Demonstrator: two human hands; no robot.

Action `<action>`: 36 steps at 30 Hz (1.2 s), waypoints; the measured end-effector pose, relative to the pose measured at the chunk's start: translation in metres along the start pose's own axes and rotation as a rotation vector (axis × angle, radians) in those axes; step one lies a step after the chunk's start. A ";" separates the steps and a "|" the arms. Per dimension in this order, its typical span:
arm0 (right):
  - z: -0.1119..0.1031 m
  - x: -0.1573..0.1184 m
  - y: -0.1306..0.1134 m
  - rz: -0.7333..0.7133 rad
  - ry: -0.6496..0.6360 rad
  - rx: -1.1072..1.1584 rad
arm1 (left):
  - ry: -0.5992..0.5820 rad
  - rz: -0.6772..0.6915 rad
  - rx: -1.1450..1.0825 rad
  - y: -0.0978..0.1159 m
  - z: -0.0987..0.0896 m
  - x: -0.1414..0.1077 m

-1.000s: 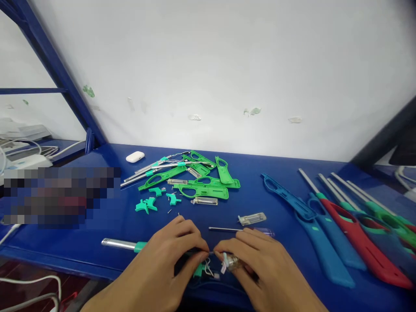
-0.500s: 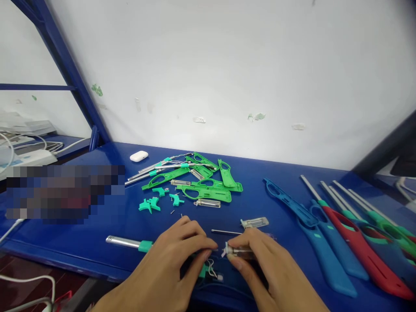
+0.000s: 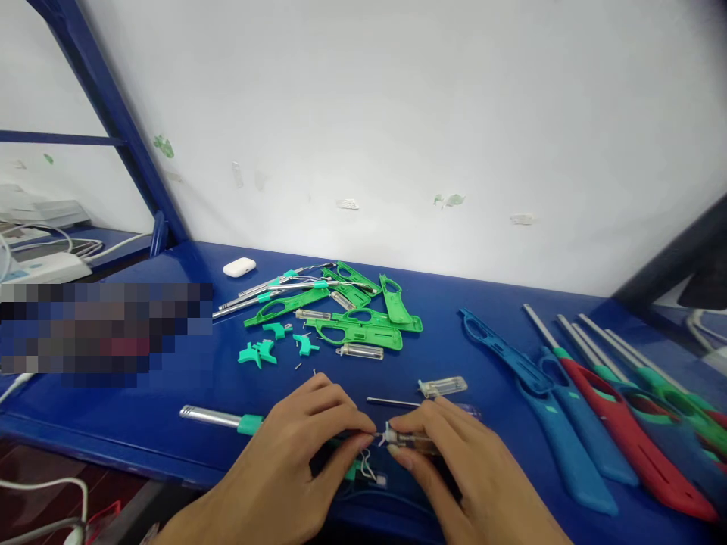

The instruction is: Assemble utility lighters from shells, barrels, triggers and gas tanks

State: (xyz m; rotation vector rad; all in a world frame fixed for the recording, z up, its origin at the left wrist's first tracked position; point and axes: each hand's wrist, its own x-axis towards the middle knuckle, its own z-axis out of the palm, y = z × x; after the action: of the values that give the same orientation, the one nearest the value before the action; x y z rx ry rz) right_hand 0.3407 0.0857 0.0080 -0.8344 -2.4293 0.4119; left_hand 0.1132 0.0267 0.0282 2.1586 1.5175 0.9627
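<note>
Between the thumb and fingers of my right hand (image 3: 460, 454) is a small clear lighter fuel tank (image 3: 414, 442), its pale valve end facing left. My left hand (image 3: 312, 446) is closed in a pinch right at that valve, on something thin and too small to make out. Beneath the left hand lies a lighter barrel (image 3: 210, 416) with a metal tube and green collar; its white wires (image 3: 366, 462) show below the fingertips. Part of a blue shell under both hands is mostly hidden. A screwdriver (image 3: 391, 402) and another clear tank (image 3: 443, 387) lie just beyond my right hand.
Green shell halves (image 3: 363, 333), more tanks (image 3: 363, 351) and green triggers (image 3: 258, 353) lie behind the left hand. A blue shell half (image 3: 505, 352) and several whole lighters, one red (image 3: 630, 431), lie right. A white earbud case (image 3: 239, 267) sits near the wall.
My right hand has brought the fuel tank slightly left, so its valve now meets the left fingertips. The left hand keeps its pinch. The whole view has shifted a little.
</note>
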 end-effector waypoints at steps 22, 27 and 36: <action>-0.002 0.005 0.000 -0.138 -0.018 -0.041 | 0.000 0.038 -0.019 -0.003 0.004 -0.004; -0.002 0.006 0.000 -0.097 0.006 -0.048 | 0.070 0.081 0.003 -0.003 0.003 -0.002; -0.005 0.012 -0.001 -0.158 0.193 -0.077 | 0.120 0.120 -0.015 0.001 0.005 -0.001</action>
State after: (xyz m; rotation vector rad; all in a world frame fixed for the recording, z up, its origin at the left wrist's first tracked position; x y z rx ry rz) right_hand 0.3350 0.0930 0.0168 -0.6746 -2.3215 0.1715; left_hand 0.1166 0.0256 0.0248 2.2394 1.4416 1.1586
